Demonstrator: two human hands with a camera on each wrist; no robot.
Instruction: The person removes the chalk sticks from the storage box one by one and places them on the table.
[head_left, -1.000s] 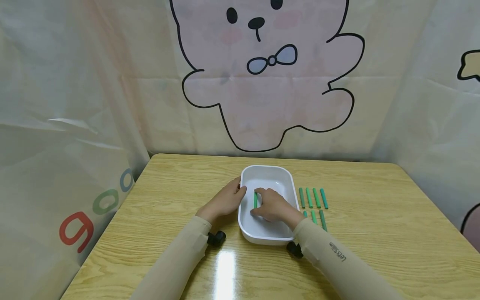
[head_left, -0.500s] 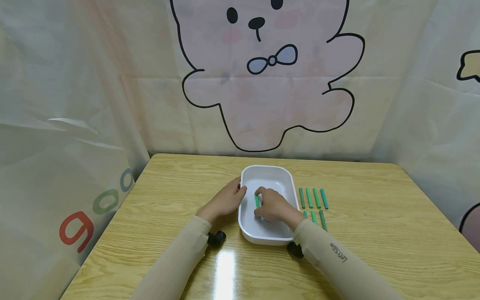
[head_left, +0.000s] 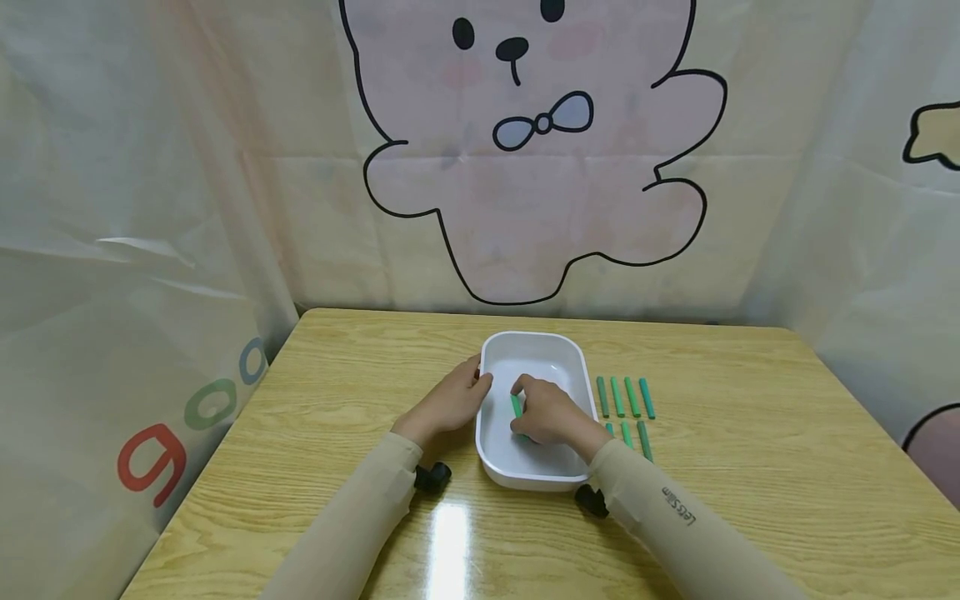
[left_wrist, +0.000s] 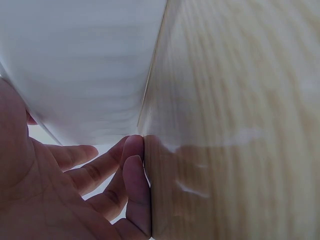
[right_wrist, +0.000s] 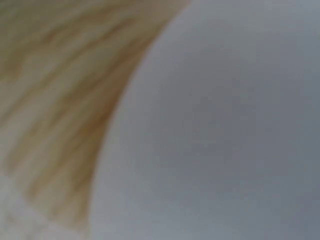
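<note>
A white rectangular plastic tub (head_left: 508,360) stands on the wooden table. My left hand (head_left: 448,402) holds its left side, the thumb over the rim and the fingers against the outer wall; the left wrist view shows those fingers (left_wrist: 90,172) bent beside the wall. Inside the tub, my right hand (head_left: 553,414) pinches a slim green stick (head_left: 517,406) between thumb and forefinger. The stick tilts slightly, and its lower end is partly hidden by the thumb. The right wrist view is blurred, with only the tub's white wall (right_wrist: 215,120) and some table showing.
Several green and teal sticks (head_left: 632,397) lie in two rows just right of the tub, the front row partly covered by my right sleeve (head_left: 652,492). Wooden tabletop (head_left: 750,417) surrounds the tub. Behind it hangs a printed bear curtain (head_left: 540,208).
My right hand has shifted the green stick slightly right and toward me, and the stick has turned from upright in view to tilted. The left hand keeps its place on the tub.
</note>
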